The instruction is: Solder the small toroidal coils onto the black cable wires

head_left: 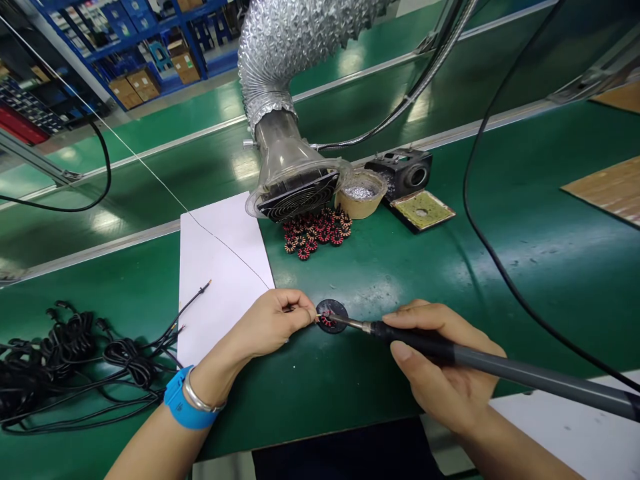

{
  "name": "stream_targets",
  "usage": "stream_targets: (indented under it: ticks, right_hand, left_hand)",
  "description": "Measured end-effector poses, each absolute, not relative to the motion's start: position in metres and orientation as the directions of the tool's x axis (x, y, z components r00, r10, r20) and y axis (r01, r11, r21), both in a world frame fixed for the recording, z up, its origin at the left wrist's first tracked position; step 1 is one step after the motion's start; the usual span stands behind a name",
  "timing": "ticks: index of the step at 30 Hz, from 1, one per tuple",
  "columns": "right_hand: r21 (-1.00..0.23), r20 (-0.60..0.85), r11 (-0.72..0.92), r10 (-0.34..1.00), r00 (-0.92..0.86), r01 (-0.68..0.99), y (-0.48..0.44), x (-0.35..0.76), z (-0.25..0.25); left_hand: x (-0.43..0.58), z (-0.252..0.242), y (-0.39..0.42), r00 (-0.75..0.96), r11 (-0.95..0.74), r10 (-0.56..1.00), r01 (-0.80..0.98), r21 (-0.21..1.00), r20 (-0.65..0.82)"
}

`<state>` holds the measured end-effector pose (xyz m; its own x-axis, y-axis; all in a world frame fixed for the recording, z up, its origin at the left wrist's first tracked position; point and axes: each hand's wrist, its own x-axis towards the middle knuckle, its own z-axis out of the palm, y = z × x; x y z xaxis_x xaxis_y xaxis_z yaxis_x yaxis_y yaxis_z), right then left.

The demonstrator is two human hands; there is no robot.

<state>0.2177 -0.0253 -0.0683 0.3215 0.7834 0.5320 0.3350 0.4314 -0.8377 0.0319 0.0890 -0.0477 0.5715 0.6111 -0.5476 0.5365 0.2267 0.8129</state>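
One camera on a person's head looks forward and down at a green table (300, 407).
It peeks from above the person's own arms (157, 427), which come in at the bottom left and bottom right of the frame. The left hand (273, 323) near the middle and the right hand (455, 390) right of it are close to the camera. Dark cloth (345, 450) is at the bottom middle. Blue shelves (189, 41) at the upper left are far off. The view leans sideways, so the table's back edge (125, 241) climbs from left to right.
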Motion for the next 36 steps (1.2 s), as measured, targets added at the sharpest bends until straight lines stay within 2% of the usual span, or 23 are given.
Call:
stream_targets:
  ticks: [10, 16, 20, 23, 25, 30, 36]
  right_hand:
    - [-0.791, 0.594, 0.491, 0.758, 0.268, 0.366, -0.0253, 0.2121, -0.0613]
    - [-0.730, 0.646, 0.530, 0.741, 0.182, 0.431, -0.0271, 0.2094, -0.0595]
    - [-0.653, 0.717, 0.582, 0.682, 0.147, 0.485, -0.0291, 0.2081, -0.0626]
    - [-0.638, 0.712, 0.572, 0.694, 0.110, 0.516, -0.0321, 0.2094, -0.0652]
    - [-0.647, 0.703, 0.561, 0.701, 0.120, 0.517, -0.0333, 0.2108, -0.0653]
    - [-0.606, 0.768, 0.619, 0.619, 0.164, 0.500, -0.0292, 0.2119, -0.0598]
    - [-0.619, 0.765, 0.635, 0.621, 0.172, 0.462, -0.0252, 0.2107, -0.0599]
  left_hand:
    - [0.0345, -0.0473, 0.0885, 0.558, 0.226, 0.620, 0.546, 0.807, -0.552]
    - [0.0336, -0.0471, 0.0875, 0.570, 0.217, 0.621, 0.535, 0.817, -0.538]
    - [0.0338, -0.0467, 0.0879, 0.572, 0.218, 0.622, 0.530, 0.820, -0.535]
    - [0.0340, -0.0466, 0.0884, 0.572, 0.217, 0.623, 0.529, 0.821, -0.534]
    - [0.0339, -0.0464, 0.0886, 0.574, 0.212, 0.624, 0.529, 0.822, -0.530]
    - [0.0339, -0.0446, 0.0886, 0.572, 0.204, 0.621, 0.543, 0.815, -0.536]
    - [0.0357, -0.0430, 0.0889, 0.571, 0.211, 0.621, 0.538, 0.816, -0.537]
